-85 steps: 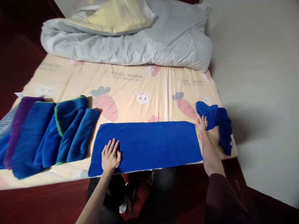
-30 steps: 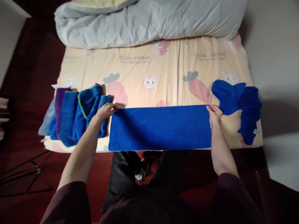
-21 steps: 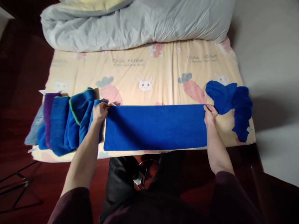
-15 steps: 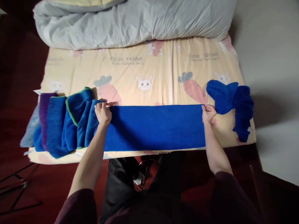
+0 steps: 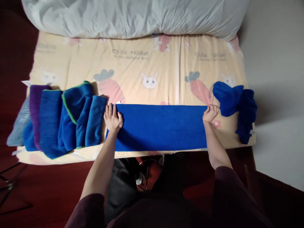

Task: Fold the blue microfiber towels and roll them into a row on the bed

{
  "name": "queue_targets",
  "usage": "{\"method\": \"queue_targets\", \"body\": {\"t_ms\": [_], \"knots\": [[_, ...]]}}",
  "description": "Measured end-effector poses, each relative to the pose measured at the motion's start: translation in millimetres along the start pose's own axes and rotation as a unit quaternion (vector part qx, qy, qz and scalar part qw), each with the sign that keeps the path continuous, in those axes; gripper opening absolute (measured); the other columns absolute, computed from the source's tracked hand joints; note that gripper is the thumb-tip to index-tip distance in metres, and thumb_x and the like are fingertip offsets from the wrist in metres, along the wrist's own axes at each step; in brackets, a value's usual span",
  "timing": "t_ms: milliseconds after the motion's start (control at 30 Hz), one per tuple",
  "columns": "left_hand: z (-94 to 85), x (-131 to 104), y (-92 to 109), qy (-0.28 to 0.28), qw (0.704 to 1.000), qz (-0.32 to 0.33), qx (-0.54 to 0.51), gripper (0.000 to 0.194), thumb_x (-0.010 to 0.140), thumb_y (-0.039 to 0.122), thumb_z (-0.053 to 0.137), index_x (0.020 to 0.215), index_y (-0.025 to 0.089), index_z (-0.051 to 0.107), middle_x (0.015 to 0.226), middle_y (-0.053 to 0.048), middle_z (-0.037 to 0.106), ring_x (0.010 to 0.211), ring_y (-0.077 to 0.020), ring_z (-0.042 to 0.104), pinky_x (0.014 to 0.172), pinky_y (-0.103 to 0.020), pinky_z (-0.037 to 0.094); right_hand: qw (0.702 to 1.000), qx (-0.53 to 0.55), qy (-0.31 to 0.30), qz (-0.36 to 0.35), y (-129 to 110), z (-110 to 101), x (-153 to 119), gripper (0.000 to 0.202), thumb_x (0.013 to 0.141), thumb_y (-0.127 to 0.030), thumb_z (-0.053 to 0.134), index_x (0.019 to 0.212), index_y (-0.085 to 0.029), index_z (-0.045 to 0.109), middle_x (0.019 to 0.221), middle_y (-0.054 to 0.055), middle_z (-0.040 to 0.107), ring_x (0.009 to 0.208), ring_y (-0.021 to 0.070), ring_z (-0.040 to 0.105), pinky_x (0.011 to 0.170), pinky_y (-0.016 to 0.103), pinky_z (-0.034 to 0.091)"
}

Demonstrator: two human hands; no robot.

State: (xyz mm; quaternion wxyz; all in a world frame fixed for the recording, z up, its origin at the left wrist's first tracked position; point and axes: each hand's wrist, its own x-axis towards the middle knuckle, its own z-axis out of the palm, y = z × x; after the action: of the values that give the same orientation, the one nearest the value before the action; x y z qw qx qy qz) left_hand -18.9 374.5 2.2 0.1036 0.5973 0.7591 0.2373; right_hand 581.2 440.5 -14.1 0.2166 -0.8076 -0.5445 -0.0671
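A blue towel [image 5: 161, 126] lies flat as a long strip along the near edge of the bed. My left hand [image 5: 113, 118] rests on its left end, palm down with the fingers stretched out. At the other end, my right hand [image 5: 210, 113] pinches the towel's upper right corner. Left of my left hand is a row of folded cloths: a blue one [image 5: 96, 120], a blue one with green edging [image 5: 77, 117], another blue one [image 5: 50, 120] and a purple one [image 5: 36, 114]. Two crumpled dark blue cloths [image 5: 229, 98] [image 5: 247, 117] lie beyond my right hand.
The bed's yellow sheet [image 5: 133, 76] has carrot and rabbit prints. A bunched grey-white quilt [image 5: 135, 19] lies across the far side. A pale wall [image 5: 277, 95] stands at the right. Black stand legs [image 5: 9, 186] are on the dark red floor at the lower left.
My left hand has shifted right, from gripping beside the folded cloths to lying flat on the towel's left end. My right hand stays at the right corner. The view has shifted slightly.
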Motion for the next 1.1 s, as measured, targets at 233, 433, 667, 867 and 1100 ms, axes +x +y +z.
{"method": "queue_targets", "body": {"t_ms": [233, 433, 667, 867, 1100], "knots": [[-0.9, -2, -2, -0.019, 0.996, 0.083, -0.033, 0.066, 0.096, 0.028, 0.046, 0.161, 0.015, 0.048, 0.169, -0.012, 0.041, 0.163, -0.028, 0.026, 0.136, -0.056, 0.01, 0.989, -0.108, -0.089, -0.053, -68, -47, -4, 0.045, 0.088, -0.012, 0.053, 0.129, -0.015, 0.072, 0.167, 0.018, 0.038, 0.153, 0.0388, 0.03, 0.119, 0.064, 0.03], [4.5, 2, -9, -0.009, 0.996, 0.07, -0.049, 0.065, 0.095, 0.025, 0.043, 0.158, 0.012, 0.051, 0.166, -0.014, 0.045, 0.16, -0.0278, 0.033, 0.135, -0.054, 0.015, 0.929, 0.062, -0.246, -0.27, -206, -42, -121, 0.056, 0.108, -0.038, 0.042, 0.163, -0.026, 0.045, 0.175, 0.007, 0.03, 0.164, 0.0305, 0.02, 0.133, 0.058, 0.019], [-0.2, 2, -5, -0.04, 0.997, 0.044, -0.058, 0.073, 0.09, 0.024, 0.047, 0.162, 0.01, 0.044, 0.17, -0.015, 0.039, 0.163, -0.0309, 0.026, 0.136, -0.057, 0.009, 0.946, 0.054, -0.272, -0.17, -140, -36, -106, 0.066, 0.11, -0.048, 0.035, 0.169, -0.02, 0.032, 0.178, 0.008, 0.021, 0.167, 0.0266, 0.014, 0.136, 0.055, 0.009], [-5.0, 2, 2, -0.059, 0.997, 0.034, -0.047, 0.074, 0.09, 0.024, 0.046, 0.164, 0.013, 0.042, 0.172, -0.012, 0.036, 0.164, -0.0298, 0.022, 0.137, -0.057, 0.008, 0.972, -0.018, -0.216, -0.089, -36, -45, -51, 0.064, 0.111, -0.044, 0.03, 0.169, -0.017, 0.03, 0.176, 0.012, 0.026, 0.166, 0.0249, 0.018, 0.135, 0.056, 0.015], [-7.0, 2, 5, -0.066, 0.997, 0.039, -0.017, 0.073, 0.093, 0.023, 0.044, 0.165, 0.01, 0.039, 0.173, -0.014, 0.034, 0.165, -0.0285, 0.021, 0.137, -0.054, 0.008, 0.979, -0.018, -0.192, -0.069, -32, -34, -51, 0.066, 0.11, -0.042, 0.03, 0.17, -0.016, 0.027, 0.176, 0.012, 0.027, 0.166, 0.0257, 0.019, 0.134, 0.057, 0.019]]}}
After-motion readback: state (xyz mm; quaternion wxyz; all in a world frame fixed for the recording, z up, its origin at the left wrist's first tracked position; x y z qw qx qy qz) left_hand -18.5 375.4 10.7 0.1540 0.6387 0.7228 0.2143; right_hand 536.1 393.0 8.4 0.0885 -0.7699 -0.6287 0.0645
